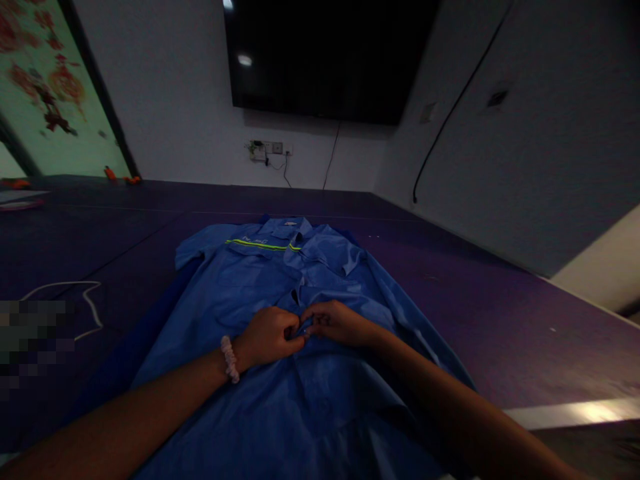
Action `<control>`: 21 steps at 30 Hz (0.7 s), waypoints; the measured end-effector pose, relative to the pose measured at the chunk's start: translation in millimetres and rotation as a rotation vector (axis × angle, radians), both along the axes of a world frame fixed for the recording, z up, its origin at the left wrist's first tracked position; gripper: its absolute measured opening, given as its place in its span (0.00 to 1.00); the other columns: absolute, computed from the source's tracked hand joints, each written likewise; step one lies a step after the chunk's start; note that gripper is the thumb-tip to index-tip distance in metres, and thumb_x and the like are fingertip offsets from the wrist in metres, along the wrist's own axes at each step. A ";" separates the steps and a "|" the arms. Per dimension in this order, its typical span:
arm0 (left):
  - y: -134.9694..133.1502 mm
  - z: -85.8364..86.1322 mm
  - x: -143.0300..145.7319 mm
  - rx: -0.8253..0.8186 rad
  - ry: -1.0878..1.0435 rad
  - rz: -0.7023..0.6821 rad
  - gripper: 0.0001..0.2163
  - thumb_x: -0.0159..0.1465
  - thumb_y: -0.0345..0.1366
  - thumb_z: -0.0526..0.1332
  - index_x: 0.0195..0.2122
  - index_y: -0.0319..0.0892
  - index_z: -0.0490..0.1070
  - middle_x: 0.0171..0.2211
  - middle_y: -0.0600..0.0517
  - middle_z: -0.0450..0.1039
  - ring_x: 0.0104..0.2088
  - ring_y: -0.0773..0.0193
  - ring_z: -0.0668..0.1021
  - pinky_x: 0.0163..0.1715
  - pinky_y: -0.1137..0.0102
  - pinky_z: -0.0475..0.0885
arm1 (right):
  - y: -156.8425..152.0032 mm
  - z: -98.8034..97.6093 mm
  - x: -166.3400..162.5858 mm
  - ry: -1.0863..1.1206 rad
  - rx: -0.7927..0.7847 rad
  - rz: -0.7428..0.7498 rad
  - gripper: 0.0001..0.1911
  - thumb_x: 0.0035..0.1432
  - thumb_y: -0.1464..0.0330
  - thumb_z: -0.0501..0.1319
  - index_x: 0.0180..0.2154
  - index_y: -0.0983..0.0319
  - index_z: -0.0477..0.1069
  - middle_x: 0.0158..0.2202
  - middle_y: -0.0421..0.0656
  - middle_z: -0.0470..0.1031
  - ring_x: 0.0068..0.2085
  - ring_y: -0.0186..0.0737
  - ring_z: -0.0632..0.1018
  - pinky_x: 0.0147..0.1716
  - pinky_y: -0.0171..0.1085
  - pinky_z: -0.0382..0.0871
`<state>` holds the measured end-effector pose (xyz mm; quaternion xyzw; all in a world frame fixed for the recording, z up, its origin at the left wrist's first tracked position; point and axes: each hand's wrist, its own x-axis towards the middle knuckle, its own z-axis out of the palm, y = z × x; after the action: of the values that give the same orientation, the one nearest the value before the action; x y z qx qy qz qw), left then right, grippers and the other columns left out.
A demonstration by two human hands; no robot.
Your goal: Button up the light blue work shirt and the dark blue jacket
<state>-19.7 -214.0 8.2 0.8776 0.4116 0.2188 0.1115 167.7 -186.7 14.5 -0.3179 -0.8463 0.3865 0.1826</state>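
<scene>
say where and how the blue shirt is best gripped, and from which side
Likely by its front edges, from left and right at once: the blue shirt lies spread front up, and a gap shows between those edges just beyond the left hand and right hand.

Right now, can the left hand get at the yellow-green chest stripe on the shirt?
Likely yes: only cloth of the blue shirt shows between the left hand and the yellow-green stripe. It would probably have to let go of the shirt front first.
</scene>
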 end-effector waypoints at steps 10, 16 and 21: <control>0.7 -0.5 -0.4 0.031 0.005 -0.001 0.12 0.53 0.35 0.59 0.16 0.38 0.62 0.14 0.59 0.59 0.16 0.75 0.63 0.19 0.76 0.51 | -1.3 -1.6 -2.2 0.005 -0.021 -0.043 0.10 0.52 0.68 0.58 0.38 0.64 0.70 0.20 0.37 0.67 0.23 0.31 0.69 0.22 0.28 0.61; 0.5 -1.1 -0.4 0.043 0.022 0.001 0.12 0.54 0.35 0.58 0.16 0.38 0.62 0.14 0.58 0.60 0.17 0.75 0.63 0.19 0.76 0.51 | 0.0 -5.8 -2.2 0.018 -0.004 -0.051 0.10 0.52 0.68 0.58 0.38 0.65 0.70 0.20 0.37 0.67 0.22 0.30 0.69 0.22 0.28 0.60; 1.6 -3.1 -0.9 0.040 0.027 -0.011 0.11 0.54 0.34 0.58 0.16 0.38 0.62 0.15 0.58 0.60 0.17 0.75 0.63 0.19 0.76 0.51 | 0.2 -7.4 -2.5 0.022 0.009 -0.060 0.10 0.52 0.68 0.58 0.37 0.65 0.71 0.19 0.37 0.67 0.22 0.30 0.68 0.21 0.28 0.59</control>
<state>-20.5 -212.4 5.2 0.8847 0.4040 0.2146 0.0896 165.2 -186.4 7.2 -0.3380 -0.8361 0.3804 0.2047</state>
